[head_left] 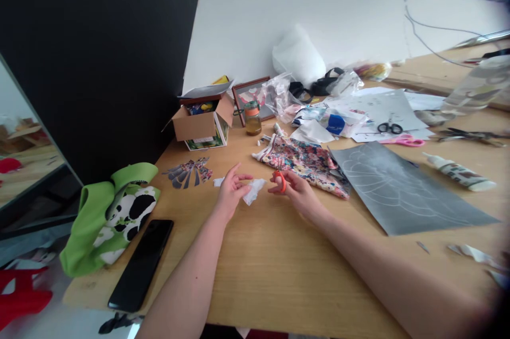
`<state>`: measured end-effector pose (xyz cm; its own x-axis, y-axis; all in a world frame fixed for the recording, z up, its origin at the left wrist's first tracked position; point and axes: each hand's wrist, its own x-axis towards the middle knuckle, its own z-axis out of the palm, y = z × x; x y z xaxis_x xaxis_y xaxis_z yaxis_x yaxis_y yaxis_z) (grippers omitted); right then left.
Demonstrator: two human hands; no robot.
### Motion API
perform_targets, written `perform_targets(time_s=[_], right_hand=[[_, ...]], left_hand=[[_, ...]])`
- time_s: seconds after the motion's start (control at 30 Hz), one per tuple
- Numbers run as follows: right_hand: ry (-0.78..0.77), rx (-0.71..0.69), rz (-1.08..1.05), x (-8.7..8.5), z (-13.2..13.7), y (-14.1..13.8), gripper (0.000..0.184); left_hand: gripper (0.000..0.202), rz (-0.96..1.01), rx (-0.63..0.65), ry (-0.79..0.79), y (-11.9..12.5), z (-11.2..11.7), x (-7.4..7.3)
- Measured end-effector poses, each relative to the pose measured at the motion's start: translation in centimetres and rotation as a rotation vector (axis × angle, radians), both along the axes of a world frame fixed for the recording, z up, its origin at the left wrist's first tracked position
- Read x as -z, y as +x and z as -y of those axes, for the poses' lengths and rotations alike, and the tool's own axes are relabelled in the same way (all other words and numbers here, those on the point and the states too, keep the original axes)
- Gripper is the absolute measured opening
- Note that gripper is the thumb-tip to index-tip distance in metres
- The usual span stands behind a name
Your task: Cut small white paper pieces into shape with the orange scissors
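Observation:
Over the middle of the wooden table [255, 259], my left hand [231, 190] has its fingertips closed on a crumpled piece of thin white tissue [254, 191]. Another bit of white [218, 182] shows behind this hand; whether it is the same piece I cannot tell. My right hand [299, 193] grips small scissors with orange handles [282, 181], blades pointing up and away. A short gap separates the scissors from the tissue. Behind the right hand lies a floral cloth [297, 161]. Petal-shaped patterned cutouts [189, 173] rest left of my left hand.
A black phone [141, 264] and a green panda-print bag [115, 217] lie at left. Farther back stand an open cardboard box [199, 126] and a jar [252, 121]. At right are a grey drawn sheet [402, 190], a glue bottle [460, 171] and pink scissors [406, 140].

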<state>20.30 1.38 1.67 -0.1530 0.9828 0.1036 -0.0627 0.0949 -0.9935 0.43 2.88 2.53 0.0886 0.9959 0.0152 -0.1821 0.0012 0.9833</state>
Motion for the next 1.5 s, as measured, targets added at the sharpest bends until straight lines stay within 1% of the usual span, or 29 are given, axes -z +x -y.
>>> perform_targets(time_s=[0.07, 0.17, 0.3, 0.43, 0.53, 0.63, 0.77, 0.87, 0.97, 1.07, 1.17, 1.23, 1.4, 1.5], right_hand=[[0.08, -0.071, 0.078, 0.3, 0.0, -0.1, 0.042], [0.109, -0.143, 0.146, 0.5, 0.0, -0.3, 0.04], [0.089, -0.134, 0.078, 0.2, 0.2, -0.4, 0.042], [0.023, -0.142, 0.001, -0.1, 0.4, -0.5, 0.047], [-0.01, -0.121, -0.035, 0.1, 0.5, -0.7, 0.049], [-0.045, -0.081, -0.052, 0.5, 0.5, -0.9, 0.049], [-0.041, -0.019, -0.065, 1.0, 0.4, -1.1, 0.054], [-0.029, 0.007, -0.072, 1.3, 0.3, -1.2, 0.049], [-0.016, 0.07, -0.097, 1.4, 0.2, -1.2, 0.043], [0.001, 0.138, -0.141, 1.1, 0.2, -1.1, 0.039], [0.023, 0.189, -0.182, 0.6, 0.3, -1.0, 0.038], [0.025, 0.212, -0.192, 0.3, 0.3, -0.9, 0.039], [0.021, 0.198, -0.181, 0.1, 0.6, -1.1, 0.039], [0.001, 0.172, -0.161, 0.0, 0.8, -1.2, 0.043]], left_hand=[[0.082, -0.01, -0.016, -0.006, 0.0, -0.1, 0.1], [0.081, -0.013, -0.007, -0.011, 0.2, 0.0, 0.1], [0.082, -0.032, 0.032, 0.015, 0.7, 0.2, 0.4], [0.08, -0.107, 0.097, 0.052, 1.4, 0.6, 0.8], [0.079, -0.157, 0.135, 0.08, 2.0, 0.9, 0.9], [0.08, -0.206, 0.147, 0.092, 2.4, 1.2, 0.9], [0.082, -0.24, 0.158, 0.09, 2.8, 1.5, 0.9], [0.083, -0.231, 0.166, 0.07, 2.9, 1.6, 0.9], [0.084, -0.156, 0.164, 0.017, 2.9, 1.7, 0.8], [0.075, -0.064, 0.155, -0.112, 3.1, 1.9, 0.7], [0.054, -0.015, 0.239, -0.272, 3.2, 2.3, 0.5], [0.045, 0.011, 0.275, -0.31, 3.3, 2.4, 0.5], [0.036, 0.094, 0.159, -0.321, 3.2, 2.1, 0.5], [0.03, 0.119, 0.12, -0.345, 3.1, 1.9, 0.5]])
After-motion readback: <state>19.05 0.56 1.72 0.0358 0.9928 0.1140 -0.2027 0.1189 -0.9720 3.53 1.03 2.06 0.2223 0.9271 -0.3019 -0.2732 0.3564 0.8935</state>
